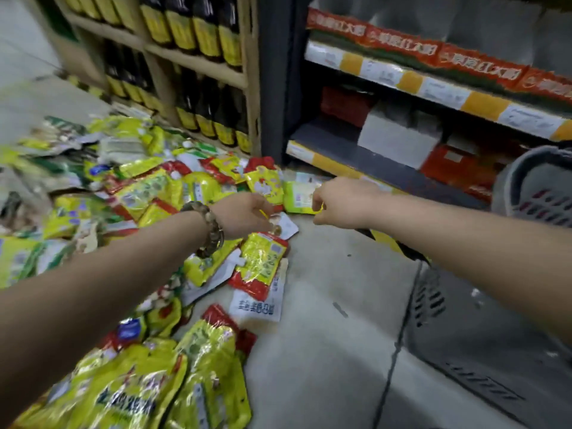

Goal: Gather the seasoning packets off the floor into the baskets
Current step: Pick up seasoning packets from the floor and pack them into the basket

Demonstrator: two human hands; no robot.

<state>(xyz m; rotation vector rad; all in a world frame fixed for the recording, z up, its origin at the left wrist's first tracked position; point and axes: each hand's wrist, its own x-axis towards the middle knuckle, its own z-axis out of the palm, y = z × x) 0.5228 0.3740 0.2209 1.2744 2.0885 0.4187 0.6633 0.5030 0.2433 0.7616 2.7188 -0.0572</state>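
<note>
Landmark: the dark shelf post [274,88] is serving as the reference for all positions.
Floor [325,335]: it is running pale and bare from the foot of the post toward the camera.
Packet pile [139,196]: yellow, green and red seasoning packets are lying in overlapping heaps left of the post and down to the near edge.
Bottle rack [185,35]: it is standing directly left of the post, holding dark bottles with yellow labels.
Near basket [464,351]: grey, slotted wall, sitting well right of and below the post.
Far basket [532,181]: grey, sitting right of the post against the low shelf.
Left hand [244,213]: working below the post, its fingers are curling round the edge of a white-faced packet [284,226]; a bead bracelet [210,230] is sitting on the wrist.
Right hand [343,202]: just right of the post's foot, thumb and forefinger are pinching the lower corner of a yellow-green packet [298,196].
Risk, slip: a corner pinch on glossy film is likely giving little hold; the packet could be dropping short of a basket.
Risk, drag: overlapping packets could be lifting together and scattering.
Risk, reach: both baskets are lying well apart from the pile, so each carry is long.
Writing: a barcode is showing on the yellow-green packet; characters on the red shelf strip [402,48] and on a white packet [257,308] are blurring beyond reading.
</note>
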